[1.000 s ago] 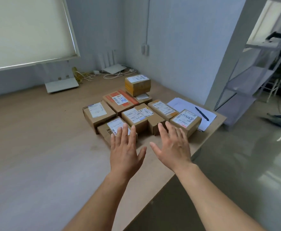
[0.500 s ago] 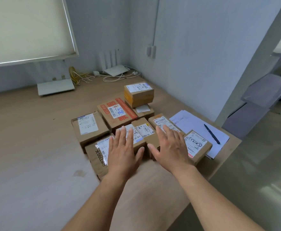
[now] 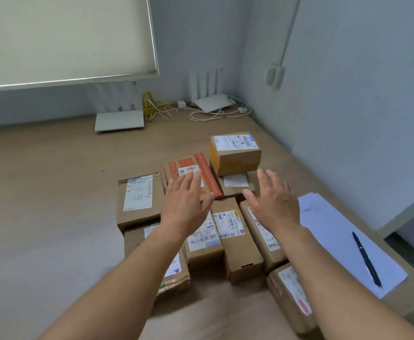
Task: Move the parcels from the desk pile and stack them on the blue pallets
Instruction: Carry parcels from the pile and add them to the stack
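Note:
Several brown cardboard parcels with white labels lie close together on the wooden desk (image 3: 53,197). At the back a small yellow-sided parcel (image 3: 235,153) sits on top of a flatter one. Beside it lies a parcel with orange print (image 3: 208,173). My left hand (image 3: 185,204) hovers over that orange parcel with straight fingers, holding nothing. My right hand (image 3: 273,200) is spread above the middle parcels, just in front of the stacked pair, and it too holds nothing. A narrow parcel (image 3: 237,239) shows between my forearms. No blue pallets are in view.
White paper sheets (image 3: 336,231) with a black pen (image 3: 366,258) lie at the desk's right edge. Two white routers (image 3: 118,120) and tangled cables (image 3: 215,112) sit at the back by the wall. A grey wall closes the right side.
Both hands have moved forward over the parcels toward the back ones, spreading a little apart. The view has come closer to the desk and looks further down.

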A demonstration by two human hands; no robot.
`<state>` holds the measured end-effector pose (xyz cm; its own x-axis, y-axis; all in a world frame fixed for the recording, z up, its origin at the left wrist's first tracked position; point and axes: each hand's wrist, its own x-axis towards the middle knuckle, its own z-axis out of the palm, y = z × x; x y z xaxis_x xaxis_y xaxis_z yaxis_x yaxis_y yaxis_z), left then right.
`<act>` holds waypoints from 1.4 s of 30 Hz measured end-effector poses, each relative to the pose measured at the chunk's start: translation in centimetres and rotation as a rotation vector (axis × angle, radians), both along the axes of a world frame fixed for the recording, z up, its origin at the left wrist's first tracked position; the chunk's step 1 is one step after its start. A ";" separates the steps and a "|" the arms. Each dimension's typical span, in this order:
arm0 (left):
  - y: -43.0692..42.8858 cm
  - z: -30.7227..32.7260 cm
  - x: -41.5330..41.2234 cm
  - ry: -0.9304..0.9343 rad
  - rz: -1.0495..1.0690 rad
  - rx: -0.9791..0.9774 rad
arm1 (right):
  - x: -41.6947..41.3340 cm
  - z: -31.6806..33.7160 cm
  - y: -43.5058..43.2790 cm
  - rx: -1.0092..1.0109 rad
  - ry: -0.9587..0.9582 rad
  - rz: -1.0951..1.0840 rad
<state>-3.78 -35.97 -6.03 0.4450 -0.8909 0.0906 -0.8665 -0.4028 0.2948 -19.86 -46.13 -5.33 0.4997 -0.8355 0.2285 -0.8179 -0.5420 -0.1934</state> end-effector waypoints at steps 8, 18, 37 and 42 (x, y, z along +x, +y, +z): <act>-10.1 0.1 0.7 0.328 0.127 -0.006 | 1.1 -2.2 -11.2 0.157 -0.052 -0.002; -17.9 -1.9 2.2 0.636 0.289 -0.067 | 4.6 -4.6 -19.7 0.537 -0.257 -0.022; -12.5 -0.2 0.0 0.756 0.221 -0.167 | 1.8 -2.8 -16.7 0.739 -0.434 0.309; -8.6 0.7 -0.7 0.725 0.248 -0.227 | 1.3 -1.7 -13.7 0.721 -0.448 0.383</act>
